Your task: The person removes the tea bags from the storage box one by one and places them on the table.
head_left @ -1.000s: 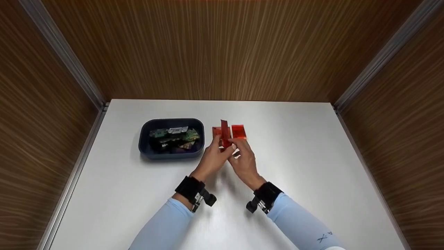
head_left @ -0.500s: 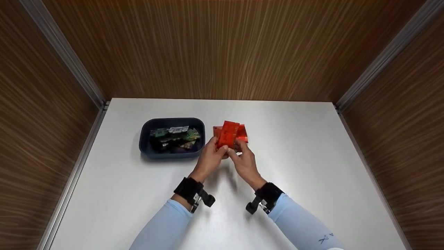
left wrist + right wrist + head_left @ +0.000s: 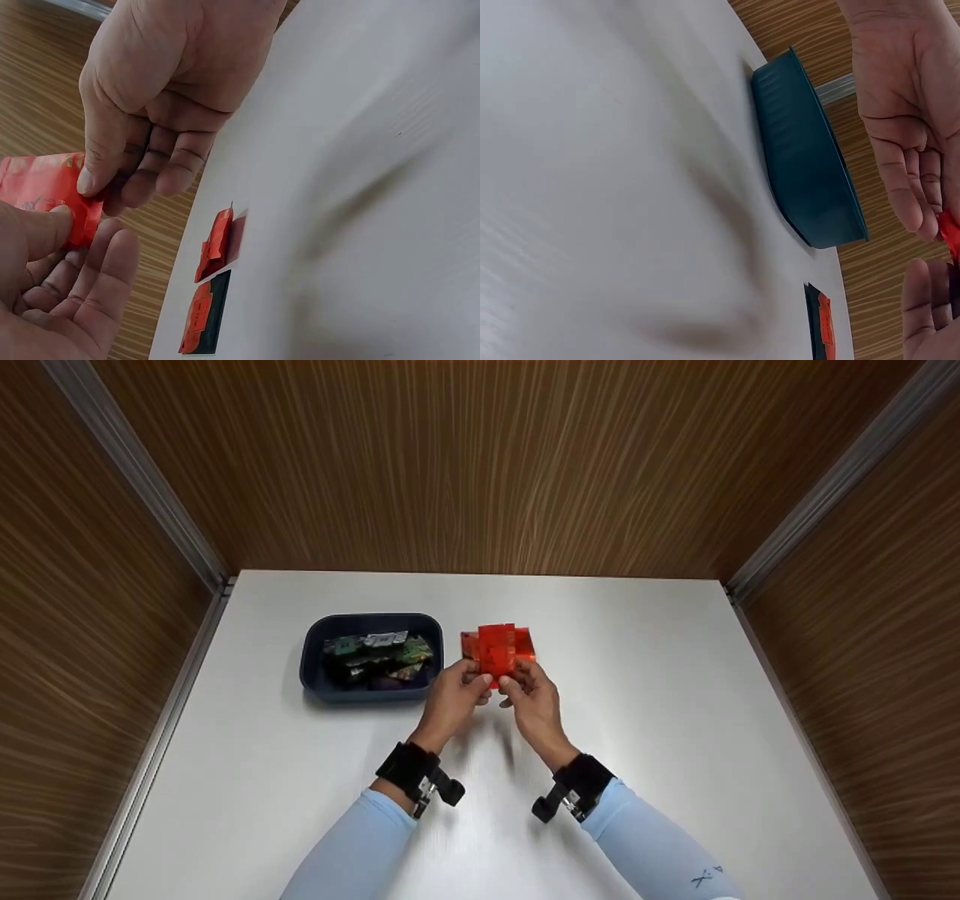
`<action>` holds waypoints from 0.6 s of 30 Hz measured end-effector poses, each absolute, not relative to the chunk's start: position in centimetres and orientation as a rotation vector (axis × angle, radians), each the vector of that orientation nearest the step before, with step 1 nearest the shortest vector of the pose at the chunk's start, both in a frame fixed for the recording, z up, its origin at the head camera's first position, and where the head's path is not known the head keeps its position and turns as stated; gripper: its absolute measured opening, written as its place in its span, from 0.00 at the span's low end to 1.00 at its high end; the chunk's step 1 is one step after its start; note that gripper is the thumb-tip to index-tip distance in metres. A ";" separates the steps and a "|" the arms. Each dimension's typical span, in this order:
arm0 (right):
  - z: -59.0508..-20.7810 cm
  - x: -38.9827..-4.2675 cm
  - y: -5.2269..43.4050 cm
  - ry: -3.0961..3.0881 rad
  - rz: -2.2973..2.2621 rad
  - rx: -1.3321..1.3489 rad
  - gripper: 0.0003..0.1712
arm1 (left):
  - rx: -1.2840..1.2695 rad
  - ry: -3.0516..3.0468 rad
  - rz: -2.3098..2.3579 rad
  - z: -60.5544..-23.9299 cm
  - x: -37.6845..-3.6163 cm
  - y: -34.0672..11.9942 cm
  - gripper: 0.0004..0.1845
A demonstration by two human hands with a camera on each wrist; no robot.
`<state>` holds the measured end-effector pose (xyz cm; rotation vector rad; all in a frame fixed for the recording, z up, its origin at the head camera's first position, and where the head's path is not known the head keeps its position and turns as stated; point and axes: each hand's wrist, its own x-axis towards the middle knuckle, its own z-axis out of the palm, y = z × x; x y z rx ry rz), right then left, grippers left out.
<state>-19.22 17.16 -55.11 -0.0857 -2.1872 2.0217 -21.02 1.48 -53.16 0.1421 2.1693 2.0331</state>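
Note:
Both hands hold a small shiny red packet [image 3: 496, 643] upright over the table. My left hand [image 3: 452, 696] pinches its lower left part, and my right hand [image 3: 538, 703] pinches the lower right. In the left wrist view the right thumb [image 3: 91, 176] presses on the near end of the packet, opposite the left thumb. Only a red sliver of it shows in the right wrist view. Behind it on the table lie two more red packets: one on the left [image 3: 469, 643] with a dark edge, one on the right [image 3: 526, 643], both partly covered by the held one.
A dark blue bin [image 3: 315, 690] stands left of the hands, with several dark, green and silver packets [image 3: 382, 656] in it. Wood-grain panels [image 3: 480, 472] close off the white table [image 3: 637, 675] at the back and both sides.
The held packet has turned from nearly edge-on to flat facing the head camera. The right fingers have shifted to its lower right side. The bin has not moved.

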 end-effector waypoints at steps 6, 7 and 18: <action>-55.3 -19.3 17.1 -2.061 2.091 -0.097 0.18 | 0.084 2.159 2.083 -53.2 -20.8 1.9 0.15; -55.3 -19.4 17.1 -2.050 2.104 -0.114 0.16 | 0.086 2.162 2.084 -53.3 -20.8 1.9 0.14; -55.4 -20.9 20.1 -1.988 2.103 -0.359 0.07 | 0.277 2.498 1.650 -53.7 -20.6 1.4 0.11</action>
